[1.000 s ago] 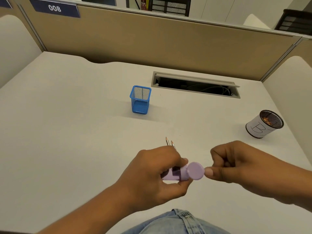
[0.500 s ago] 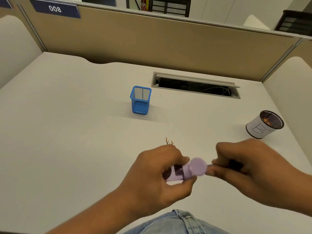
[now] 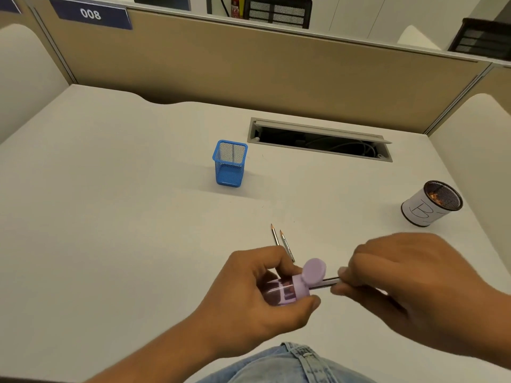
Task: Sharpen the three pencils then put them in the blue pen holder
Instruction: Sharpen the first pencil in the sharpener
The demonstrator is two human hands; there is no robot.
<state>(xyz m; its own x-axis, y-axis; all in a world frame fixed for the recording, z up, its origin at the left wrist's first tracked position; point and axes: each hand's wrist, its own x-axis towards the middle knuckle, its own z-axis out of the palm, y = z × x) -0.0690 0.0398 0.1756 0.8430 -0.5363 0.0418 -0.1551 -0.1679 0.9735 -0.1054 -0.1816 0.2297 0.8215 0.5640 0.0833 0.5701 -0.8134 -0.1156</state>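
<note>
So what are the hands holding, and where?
The left hand grips the purple sharpener around its clear body. The right hand pinches a pencil by its shaft, the tip pushed into the sharpener.

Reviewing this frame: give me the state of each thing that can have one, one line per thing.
Sharpener: held in left hand, lid flipped open.
Pencil: held by right hand, tip in sharpener.
Two pencils: lying on desk, pointed.
Blue holder: upright, looks empty.
White cup: tilted, shavings inside.
Cable hatch: open.
</note>
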